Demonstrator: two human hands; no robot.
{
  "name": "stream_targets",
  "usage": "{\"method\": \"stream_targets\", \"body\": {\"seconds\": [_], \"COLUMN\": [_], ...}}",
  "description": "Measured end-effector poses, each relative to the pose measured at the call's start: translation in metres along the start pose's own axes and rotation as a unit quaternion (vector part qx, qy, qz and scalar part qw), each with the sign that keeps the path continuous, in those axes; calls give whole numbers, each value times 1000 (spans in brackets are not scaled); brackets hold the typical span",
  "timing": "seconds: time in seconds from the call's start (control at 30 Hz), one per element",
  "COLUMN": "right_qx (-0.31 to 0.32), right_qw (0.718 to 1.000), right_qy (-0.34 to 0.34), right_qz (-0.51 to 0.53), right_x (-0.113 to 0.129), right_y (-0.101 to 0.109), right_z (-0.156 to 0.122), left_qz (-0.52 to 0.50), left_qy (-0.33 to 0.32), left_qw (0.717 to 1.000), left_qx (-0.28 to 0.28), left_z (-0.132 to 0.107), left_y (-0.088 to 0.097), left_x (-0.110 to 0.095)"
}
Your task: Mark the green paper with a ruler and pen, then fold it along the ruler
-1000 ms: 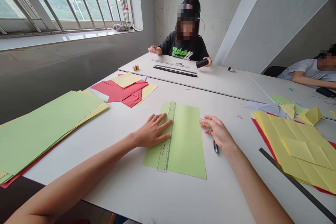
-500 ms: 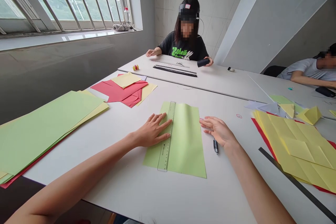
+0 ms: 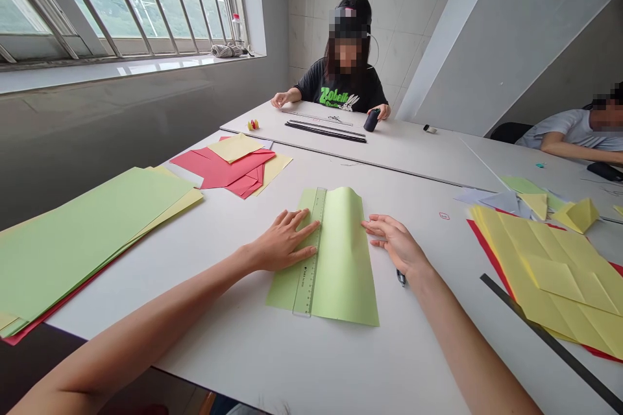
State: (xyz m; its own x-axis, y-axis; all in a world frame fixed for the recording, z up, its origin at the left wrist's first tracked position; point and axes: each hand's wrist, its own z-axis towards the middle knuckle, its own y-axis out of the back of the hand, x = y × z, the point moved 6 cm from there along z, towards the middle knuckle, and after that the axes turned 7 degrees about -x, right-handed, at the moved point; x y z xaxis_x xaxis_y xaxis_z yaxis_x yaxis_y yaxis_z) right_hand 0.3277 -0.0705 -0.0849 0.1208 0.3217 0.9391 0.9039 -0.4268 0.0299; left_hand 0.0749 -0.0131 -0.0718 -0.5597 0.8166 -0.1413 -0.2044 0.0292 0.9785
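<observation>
A green sheet of paper (image 3: 343,272) lies before me, its right part bowed up off the table. A clear ruler (image 3: 305,285) runs lengthwise over the sheet, left of its middle. My left hand (image 3: 287,240) is open, fingers spread, pressing flat on the paper and the ruler. At the sheet's right edge, my right hand (image 3: 396,240) has its fingertips closed on the raised edge; the thumb is mostly hidden. A pen (image 3: 401,277) lies partly covered by the right hand.
Large green sheets (image 3: 107,227) are stacked at left, with red and yellow papers (image 3: 224,165) behind. Creased yellow sheets (image 3: 559,272) and a black strip (image 3: 549,337) lie at right. Across the table, a person (image 3: 348,78) holds a dark cylinder (image 3: 372,120); another person (image 3: 569,130) sits far right.
My right hand has moved slightly left, and the sheet's right edge has come inward with a higher bulge. My left hand stays put. The person opposite has tilted the dark cylinder upright.
</observation>
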Motion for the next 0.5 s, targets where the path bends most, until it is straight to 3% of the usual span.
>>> {"method": "stream_targets", "body": {"seconds": [0.13, 0.27, 0.37, 0.5], "right_qx": [27, 55, 2, -66], "right_qw": [999, 986, 972, 964], "right_qy": [26, 58, 66, 38], "right_qz": [21, 146, 225, 254], "right_x": [1, 6, 3, -8], "right_y": [-13, -28, -24, -12], "right_z": [-7, -16, -14, -4], "left_qz": [1, 7, 10, 15], "left_qy": [26, 48, 45, 42], "left_qw": [1000, 999, 999, 999], "left_qx": [-9, -21, -21, -24], "left_z": [2, 4, 5, 4], "left_y": [1, 1, 0, 0], "left_x": [-4, -6, -6, -4]}}
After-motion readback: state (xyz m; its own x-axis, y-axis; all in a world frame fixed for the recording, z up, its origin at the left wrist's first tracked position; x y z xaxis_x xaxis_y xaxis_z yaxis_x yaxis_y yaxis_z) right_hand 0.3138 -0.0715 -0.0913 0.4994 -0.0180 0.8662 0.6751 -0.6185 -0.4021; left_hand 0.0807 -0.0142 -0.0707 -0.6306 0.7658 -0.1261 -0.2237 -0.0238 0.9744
